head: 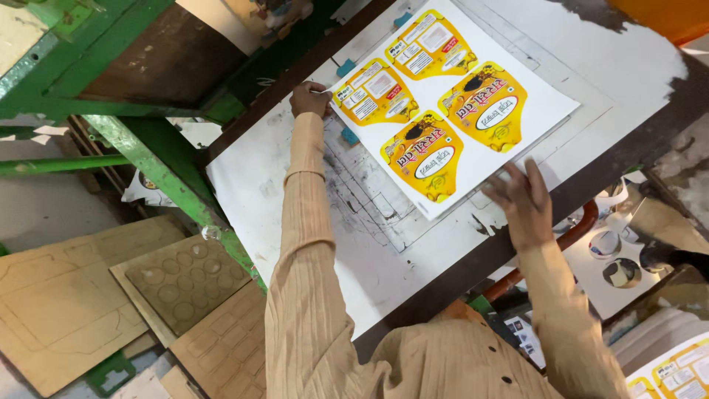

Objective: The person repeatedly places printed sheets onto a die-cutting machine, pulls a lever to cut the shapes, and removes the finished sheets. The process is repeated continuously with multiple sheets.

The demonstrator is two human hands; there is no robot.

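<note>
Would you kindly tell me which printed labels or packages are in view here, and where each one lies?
Printed sheet: white, on the worktable, four yellow shield-shaped labels with red and black; left hand at one corner, right hand at its near edge.
Printed stack: bottom right, similar yellow labels, partly cut off.

Wooden die boards (118, 295) lie on the floor beside a green metal frame (159, 166).

The printed sheet (473, 89) is white with four yellow label shapes carrying red, black and white markings. The counter (369, 244) is off-white, smudged grey. The sleeves (303, 244) are tan with fine ribbed stripes. The frame (148, 155) is green.
</note>
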